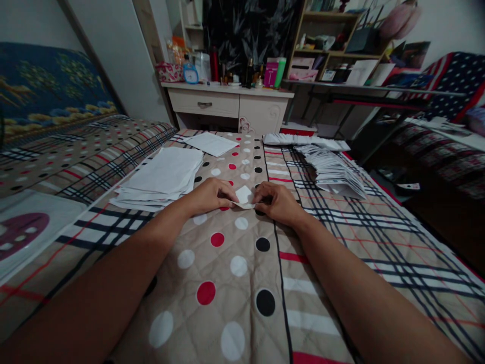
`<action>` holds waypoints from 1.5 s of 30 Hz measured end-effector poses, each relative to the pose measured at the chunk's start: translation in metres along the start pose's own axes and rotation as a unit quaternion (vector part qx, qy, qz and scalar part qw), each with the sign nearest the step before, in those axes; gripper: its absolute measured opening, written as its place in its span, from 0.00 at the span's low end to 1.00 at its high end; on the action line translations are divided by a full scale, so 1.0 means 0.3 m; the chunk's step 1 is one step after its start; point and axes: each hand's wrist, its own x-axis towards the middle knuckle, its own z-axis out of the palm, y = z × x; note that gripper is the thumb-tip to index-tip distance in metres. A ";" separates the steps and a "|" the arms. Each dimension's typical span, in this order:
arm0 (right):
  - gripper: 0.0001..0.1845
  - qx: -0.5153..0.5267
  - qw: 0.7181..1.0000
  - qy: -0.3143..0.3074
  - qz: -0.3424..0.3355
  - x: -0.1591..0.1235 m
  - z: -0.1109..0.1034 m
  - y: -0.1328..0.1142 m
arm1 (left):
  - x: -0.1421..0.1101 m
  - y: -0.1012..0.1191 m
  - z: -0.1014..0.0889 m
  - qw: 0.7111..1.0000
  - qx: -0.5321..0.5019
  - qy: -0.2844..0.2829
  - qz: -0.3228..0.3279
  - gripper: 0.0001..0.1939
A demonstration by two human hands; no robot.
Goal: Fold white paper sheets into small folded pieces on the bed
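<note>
A small piece of white paper (243, 195) lies between my hands over the dotted bed cover (227, 253), with a folded edge along its near side. At its left end, my left hand (214, 195) pinches the edge between thumb and fingers. My right hand (278, 202) grips the opposite end with curled fingers. Left of my left hand sits a stack of white paper sheets (162, 172). Beyond it rests a smaller white sheet pile (212, 144). To the right of my right hand, a fanned row of folded white papers (333, 169) spreads over the plaid part.
Another row of folded papers (303, 141) lies at the bed's far right. A white dresser (227, 103) stands past the bed's far edge, bearing a blue alarm clock (190, 73) and bottles. At the left is a plastic-looking bag (34, 227) with a purple print.
</note>
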 end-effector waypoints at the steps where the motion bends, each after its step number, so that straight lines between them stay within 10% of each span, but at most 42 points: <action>1: 0.06 0.004 1.000 -0.003 -0.003 -0.001 -0.001 0.004 | 0.000 0.000 0.002 1.000 0.000 0.004 0.001 0.08; 7: 0.07 -0.032 0.999 0.016 -0.028 -0.002 0.007 -0.010 | 0.012 0.000 0.049 0.993 0.032 0.102 -0.042 0.07; 16: 0.10 -0.089 0.981 0.086 0.147 0.025 0.049 -0.050 | 0.027 -0.034 0.099 0.976 0.054 0.189 -0.092 0.11; 29: 0.06 -0.098 0.967 0.104 0.212 0.032 0.051 -0.080 | 0.041 -0.017 0.092 0.970 0.028 0.185 -0.158 0.15; 36: 0.19 0.067 0.975 0.143 0.155 0.025 0.074 -0.047 | 0.033 -0.005 0.103 0.971 -0.084 0.194 -0.108 0.16; 45: 0.11 0.301 0.935 0.143 0.121 0.030 0.070 -0.073 | 0.029 0.064 0.114 0.980 -0.103 0.156 -0.064 0.13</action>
